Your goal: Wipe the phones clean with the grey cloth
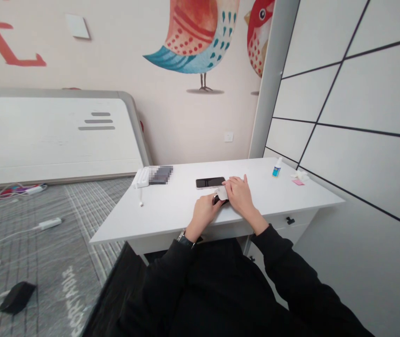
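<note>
My left hand [203, 209] is closed around a small dark, shiny object [215, 200] near the front edge of the white table [171, 210]. Fingers cover most of that object, so its kind is unclear. A white wipe or tissue [221, 193] lies over the object, pressed there by the closed fingers of my right hand [239, 194]. Just beyond both hands a phone [209, 182] rests flat with its black screen up.
A white power strip [142, 178] and a blurred dark item [162, 174] sit at the table's left. On the right stand a small blue-and-white bottle [276, 167], crumpled tissue [301, 175] and a pink slip [298, 182]. A panelled wall [368, 103] borders the right side.
</note>
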A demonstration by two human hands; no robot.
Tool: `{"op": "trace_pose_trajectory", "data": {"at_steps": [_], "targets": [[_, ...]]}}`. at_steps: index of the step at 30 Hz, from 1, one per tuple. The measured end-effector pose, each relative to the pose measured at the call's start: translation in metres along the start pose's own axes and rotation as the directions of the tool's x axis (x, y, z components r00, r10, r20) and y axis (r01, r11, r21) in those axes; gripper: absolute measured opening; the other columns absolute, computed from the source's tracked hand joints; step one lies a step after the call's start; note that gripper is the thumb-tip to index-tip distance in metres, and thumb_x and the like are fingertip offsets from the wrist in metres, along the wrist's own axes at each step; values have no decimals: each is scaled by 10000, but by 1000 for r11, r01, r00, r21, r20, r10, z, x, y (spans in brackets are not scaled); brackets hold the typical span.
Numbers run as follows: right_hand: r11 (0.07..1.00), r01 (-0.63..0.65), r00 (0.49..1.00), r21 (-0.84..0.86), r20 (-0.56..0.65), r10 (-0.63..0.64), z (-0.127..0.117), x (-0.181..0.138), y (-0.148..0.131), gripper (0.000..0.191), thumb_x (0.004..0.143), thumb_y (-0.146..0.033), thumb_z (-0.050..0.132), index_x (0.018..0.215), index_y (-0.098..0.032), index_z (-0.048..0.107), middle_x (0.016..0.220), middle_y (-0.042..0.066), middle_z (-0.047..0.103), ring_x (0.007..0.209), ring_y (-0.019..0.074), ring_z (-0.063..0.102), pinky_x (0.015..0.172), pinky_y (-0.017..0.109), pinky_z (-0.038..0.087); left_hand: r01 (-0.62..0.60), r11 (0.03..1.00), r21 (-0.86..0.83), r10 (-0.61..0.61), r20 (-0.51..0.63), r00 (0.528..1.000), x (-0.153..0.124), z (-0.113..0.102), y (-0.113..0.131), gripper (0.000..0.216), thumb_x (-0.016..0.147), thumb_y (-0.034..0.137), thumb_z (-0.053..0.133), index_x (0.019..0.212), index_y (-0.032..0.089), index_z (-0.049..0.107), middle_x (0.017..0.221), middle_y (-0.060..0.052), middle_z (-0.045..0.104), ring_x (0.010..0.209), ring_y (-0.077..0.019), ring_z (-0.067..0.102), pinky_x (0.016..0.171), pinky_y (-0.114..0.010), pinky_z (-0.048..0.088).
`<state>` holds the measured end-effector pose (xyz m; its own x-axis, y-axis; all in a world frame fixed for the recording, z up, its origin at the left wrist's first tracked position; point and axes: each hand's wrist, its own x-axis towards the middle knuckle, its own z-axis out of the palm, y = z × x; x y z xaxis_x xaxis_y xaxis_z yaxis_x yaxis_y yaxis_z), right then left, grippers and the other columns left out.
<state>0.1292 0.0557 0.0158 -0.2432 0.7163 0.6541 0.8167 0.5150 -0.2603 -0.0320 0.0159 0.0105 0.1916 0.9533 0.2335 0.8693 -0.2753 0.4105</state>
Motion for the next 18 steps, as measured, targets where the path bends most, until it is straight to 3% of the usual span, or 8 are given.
{"op": "trace_pose_trajectory", "data": {"at_steps": [4,7,11,14,18], "targets": [[995,99,995,28,19,-100,12,-6,-35,446,1076,-259,295,1107,-219,738,1175,69,746,1238,228,596,1287,525,111,19,999,35,-20,24,1000,4,0,-2,319,983,400,638,1190,157,644,1160,-75,683,1021,-206,681,905,-432,587],[989,145,989,33,29,-146,14,-6,-46,426,1076,-263,321,1083,-219,745,1171,63,748,1212,212,611,1289,490,152,15,999,44,-16,28,999,5,0,-3,347,982,390,641,1246,165,625,1217,-86,668,1064,-219,673,930,-449,582],[990,142,989,18,49,-142,8,-1,-28,346,1074,-248,403,997,-215,739,1073,37,756,1117,184,651,1232,469,305,10,1000,30,-11,20,1000,3,-1,-2,333,983,394,639,1224,164,634,1202,-83,673,1053,-214,676,921,-441,585],[996,87,995,-29,55,-85,0,5,-2,194,1039,-312,562,1043,-181,705,1086,47,727,1063,198,672,1069,475,490,3,1000,10,-3,6,1000,0,-1,0,316,992,417,622,1173,160,651,1133,-70,690,995,-197,685,891,-418,590],[996,19,999,-92,42,-16,-6,9,16,266,997,-390,645,1145,-171,671,1184,75,686,1054,214,674,945,447,566,-25,1000,-5,25,-5,1000,-3,-2,2,316,1000,432,606,1158,163,657,1102,-63,696,973,-190,686,888,-414,588]]}}
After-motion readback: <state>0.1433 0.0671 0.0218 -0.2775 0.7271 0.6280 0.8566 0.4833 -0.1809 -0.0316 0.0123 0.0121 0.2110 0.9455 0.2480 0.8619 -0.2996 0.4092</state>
